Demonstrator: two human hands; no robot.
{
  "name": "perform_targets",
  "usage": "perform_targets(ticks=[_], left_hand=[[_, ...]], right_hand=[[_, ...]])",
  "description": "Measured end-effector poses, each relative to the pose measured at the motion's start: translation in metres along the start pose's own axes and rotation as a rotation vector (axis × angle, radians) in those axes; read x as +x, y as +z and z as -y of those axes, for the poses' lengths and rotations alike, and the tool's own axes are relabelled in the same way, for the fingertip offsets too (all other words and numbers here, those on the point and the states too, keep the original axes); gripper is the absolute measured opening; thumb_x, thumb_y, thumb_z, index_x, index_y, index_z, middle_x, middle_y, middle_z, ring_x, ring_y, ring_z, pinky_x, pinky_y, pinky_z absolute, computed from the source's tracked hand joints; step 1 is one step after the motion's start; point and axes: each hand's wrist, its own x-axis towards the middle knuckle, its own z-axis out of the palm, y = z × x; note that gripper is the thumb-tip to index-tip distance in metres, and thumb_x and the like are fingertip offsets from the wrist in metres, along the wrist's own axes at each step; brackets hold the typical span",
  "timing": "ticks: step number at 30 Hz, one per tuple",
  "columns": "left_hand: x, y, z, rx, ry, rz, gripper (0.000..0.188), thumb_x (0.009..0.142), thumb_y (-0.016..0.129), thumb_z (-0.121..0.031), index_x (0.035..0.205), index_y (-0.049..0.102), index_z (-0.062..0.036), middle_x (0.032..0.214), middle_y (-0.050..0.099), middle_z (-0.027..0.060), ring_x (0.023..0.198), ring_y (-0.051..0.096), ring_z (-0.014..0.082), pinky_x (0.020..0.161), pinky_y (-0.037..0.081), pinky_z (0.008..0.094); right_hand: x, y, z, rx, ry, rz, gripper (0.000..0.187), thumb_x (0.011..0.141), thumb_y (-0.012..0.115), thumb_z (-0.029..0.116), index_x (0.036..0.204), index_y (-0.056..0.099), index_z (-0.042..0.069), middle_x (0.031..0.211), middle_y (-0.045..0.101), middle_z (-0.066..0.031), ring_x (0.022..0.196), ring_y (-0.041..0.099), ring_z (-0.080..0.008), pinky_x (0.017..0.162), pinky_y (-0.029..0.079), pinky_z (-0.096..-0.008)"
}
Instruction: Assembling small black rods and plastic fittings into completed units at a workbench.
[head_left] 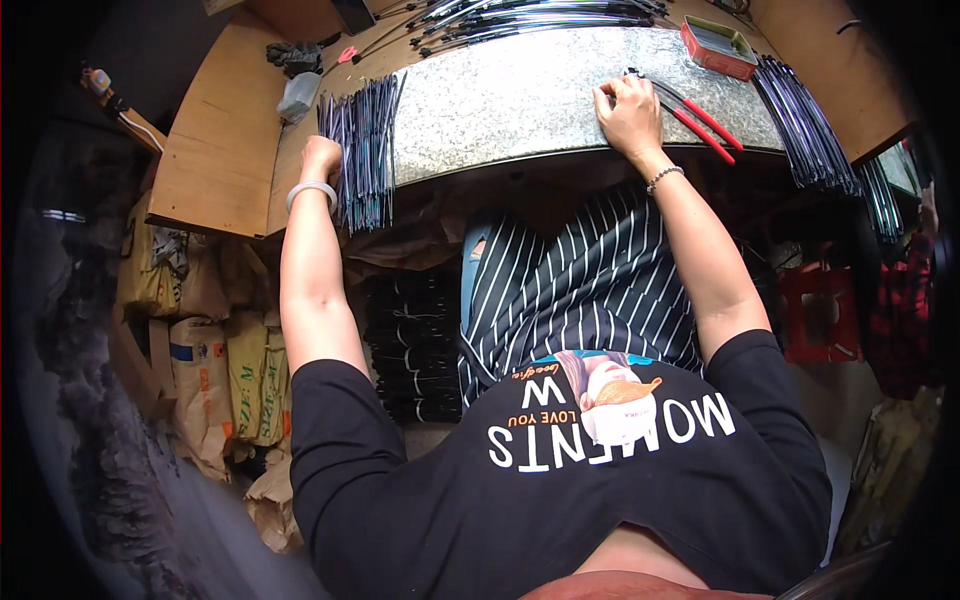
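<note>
My left hand (322,156) is closed in a fist at the left side of a bundle of thin, dark, glossy strips (368,150). Whatever its fingers hold is hidden. On the silvery metal sheet (500,95) that covers the middle of the table rests my right hand (632,115), fingers curled in and thumb towards them. What is between those fingers cannot be made out. Red-handled pliers (712,128) lie against this hand's right side, handles spread and pointing towards me. A small black part shows just beyond the fingertips, probably the pliers' head.
A second bundle of dark strips (805,125) overhangs the table's front right edge. Behind it stands a red open tin (718,48). Long thin rods (520,22) lie along the back. A clear plastic bag (298,97) sits at left, and wooden side panels (225,130) rise at both ends.
</note>
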Motion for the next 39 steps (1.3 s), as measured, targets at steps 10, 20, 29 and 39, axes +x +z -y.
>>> perform_targets(ticks=[10, 20, 29, 39], left_hand=[[-0.039, -0.016, -0.021, -0.027, 0.09, -0.257, 0.038, 0.085, 0.054, -0.025, 0.104, 0.061, 0.0078, 0.11, 0.058, 0.0277, 0.107, 0.055, 0.0396, 0.09, 0.044, 0.0414], [-0.035, -0.017, -0.011, 0.03, 0.14, -0.35, 0.036, 0.088, 0.049, -0.025, 0.106, 0.052, 0.0059, 0.103, 0.06, 0.0285, 0.102, 0.056, 0.041, 0.088, 0.044, 0.046], [-0.067, -0.056, -0.041, -0.231, 0.136, -0.537, 0.035, 0.091, 0.044, -0.027, 0.105, 0.046, 0.0053, 0.101, 0.058, 0.0326, 0.098, 0.056, 0.0457, 0.086, 0.042, 0.0482], [-0.114, -0.094, -0.093, -0.479, 0.396, -0.797, 0.035, 0.092, 0.045, -0.029, 0.103, 0.043, 0.0036, 0.09, 0.061, 0.0271, 0.083, 0.059, 0.0436, 0.075, 0.045, 0.048]], right_hand=[[-0.001, -0.002, -0.002, -0.023, 0.028, 0.025, 0.021, 0.083, 0.059, 0.03, 0.08, 0.067, 0.011, 0.093, 0.061, -0.0085, 0.095, 0.052, -0.0276, 0.085, 0.041, -0.0392], [0.001, -0.002, -0.003, -0.038, 0.016, 0.028, 0.021, 0.082, 0.059, 0.031, 0.08, 0.067, 0.011, 0.094, 0.06, -0.0083, 0.095, 0.052, -0.0281, 0.084, 0.041, -0.0393], [-0.002, -0.005, -0.007, -0.067, -0.003, 0.004, 0.021, 0.081, 0.061, 0.03, 0.081, 0.067, 0.01, 0.092, 0.06, -0.0082, 0.093, 0.053, -0.0281, 0.082, 0.042, -0.0394], [0.007, -0.027, 0.061, 0.327, -0.378, -0.006, 0.058, 0.079, 0.065, 0.047, 0.115, 0.055, 0.002, 0.107, 0.06, -0.014, 0.106, 0.052, -0.0282, 0.093, 0.039, -0.0406]])
